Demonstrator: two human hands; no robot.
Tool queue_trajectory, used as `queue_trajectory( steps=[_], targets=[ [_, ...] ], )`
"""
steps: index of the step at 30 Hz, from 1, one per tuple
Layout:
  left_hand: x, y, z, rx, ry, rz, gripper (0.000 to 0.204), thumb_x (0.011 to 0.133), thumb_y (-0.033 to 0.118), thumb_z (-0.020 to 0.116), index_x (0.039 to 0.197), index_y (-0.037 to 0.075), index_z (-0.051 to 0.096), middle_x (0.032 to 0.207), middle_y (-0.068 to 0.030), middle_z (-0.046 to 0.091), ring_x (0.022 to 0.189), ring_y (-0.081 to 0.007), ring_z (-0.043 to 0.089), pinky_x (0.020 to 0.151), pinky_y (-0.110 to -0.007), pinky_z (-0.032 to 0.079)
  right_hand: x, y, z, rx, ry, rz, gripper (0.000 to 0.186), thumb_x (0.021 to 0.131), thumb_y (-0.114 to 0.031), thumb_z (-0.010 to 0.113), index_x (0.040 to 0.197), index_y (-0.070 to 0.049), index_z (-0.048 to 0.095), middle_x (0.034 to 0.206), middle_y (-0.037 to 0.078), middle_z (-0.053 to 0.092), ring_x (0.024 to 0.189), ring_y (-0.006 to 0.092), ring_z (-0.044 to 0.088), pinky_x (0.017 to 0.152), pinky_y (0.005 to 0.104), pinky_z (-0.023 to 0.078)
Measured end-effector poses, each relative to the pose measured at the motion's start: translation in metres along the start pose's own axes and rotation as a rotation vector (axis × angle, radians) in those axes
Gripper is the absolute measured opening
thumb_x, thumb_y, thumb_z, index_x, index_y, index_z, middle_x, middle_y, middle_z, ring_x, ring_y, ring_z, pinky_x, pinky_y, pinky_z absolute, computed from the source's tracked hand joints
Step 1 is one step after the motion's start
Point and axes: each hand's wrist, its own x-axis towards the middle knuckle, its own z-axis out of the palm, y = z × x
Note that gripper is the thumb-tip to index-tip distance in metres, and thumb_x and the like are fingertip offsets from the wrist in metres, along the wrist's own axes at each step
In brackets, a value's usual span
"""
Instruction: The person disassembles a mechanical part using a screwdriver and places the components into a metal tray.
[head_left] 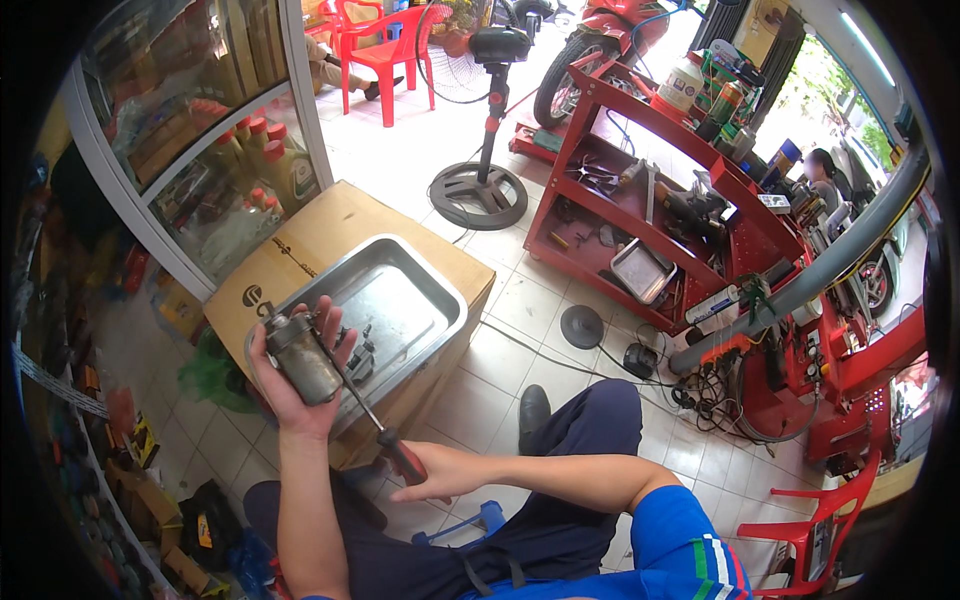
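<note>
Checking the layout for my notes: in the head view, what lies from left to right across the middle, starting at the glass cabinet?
Glass cabinet → left hand holding a grimy metal cylinder → steel tray on the cardboard box → fan stand → red tool rack → grey pipe.

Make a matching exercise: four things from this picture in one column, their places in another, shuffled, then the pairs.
Things:
1. Motor part
2. Screwdriver
3. Steel tray
4. Fan

Places:
A. on the cardboard box
B. in the left hand
C. standing on the tiled floor, beside the red rack
D. in the right hand

Pairs: 1-B, 2-D, 3-A, 4-C
</note>
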Motion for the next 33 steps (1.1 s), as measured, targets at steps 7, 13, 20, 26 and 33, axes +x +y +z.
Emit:
queue_trajectory(
  steps=[7, 13, 20, 26, 33],
  targets=[
    [0.002, -0.002, 0.009, 0.023, 0.148, -0.004, 0.053, 0.102, 0.055, 0.049, 0.12, 0.008, 0.066, 0.132, -0.0144, 0.065, 0.126, -0.0292, 0.061, 0.103, -0.049, 0.053, 0.005, 0.017, -0.001, -0.34, 0.174, -0.324, 0.052, 0.088, -0.036, 0.081, 0.109, -0.002, 0.048, 0.084, 0.01, 0.059, 0.076, 0.0202, 0.064, 0.066, 0.0356, 0.052],
    [0.004, -0.004, 0.001, 0.022, 0.078, -0.032, 0.056, 0.102, 0.054, 0.049, 0.123, 0.004, 0.064, 0.135, -0.0128, 0.064, 0.129, -0.0288, 0.06, 0.105, -0.05, 0.053, 0.022, 0.043, -0.004, -0.197, 0.067, -0.224, 0.056, 0.084, -0.041, 0.085, 0.102, -0.001, 0.05, 0.085, 0.011, 0.063, 0.08, 0.0208, 0.064, 0.071, 0.037, 0.051],
    [0.004, 0.0, 0.001, -0.019, 0.059, -0.02, 0.055, 0.101, 0.053, 0.05, 0.122, 0.005, 0.065, 0.132, -0.013, 0.065, 0.127, -0.0289, 0.061, 0.105, -0.05, 0.052, 0.008, 0.017, -0.007, -0.388, 0.105, -0.214, 0.055, 0.09, -0.035, 0.081, 0.12, 0.001, 0.052, 0.089, 0.009, 0.066, 0.083, 0.021, 0.068, 0.074, 0.0325, 0.055],
    [0.004, 0.005, 0.0, -0.029, 0.078, 0.007, 0.055, 0.101, 0.054, 0.048, 0.123, 0.005, 0.065, 0.133, -0.0131, 0.064, 0.127, -0.0294, 0.06, 0.106, -0.051, 0.05, 0.009, 0.021, -0.01, 0.047, -0.011, -0.115, 0.056, 0.087, -0.031, 0.085, 0.115, 0.002, 0.048, 0.083, 0.008, 0.061, 0.069, 0.0159, 0.065, 0.059, 0.0296, 0.057],
    [0.004, 0.009, -0.006, -0.049, -0.003, 0.016, 0.057, 0.101, 0.053, 0.05, 0.126, 0.003, 0.064, 0.137, -0.0138, 0.064, 0.129, -0.0286, 0.06, 0.107, -0.05, 0.051, 0.009, 0.018, -0.007, -0.1, 0.057, -0.163, 0.064, 0.087, -0.036, 0.084, 0.126, 0.002, 0.052, 0.082, 0.005, 0.06, 0.068, 0.0144, 0.066, 0.058, 0.0293, 0.057]
  ],
)
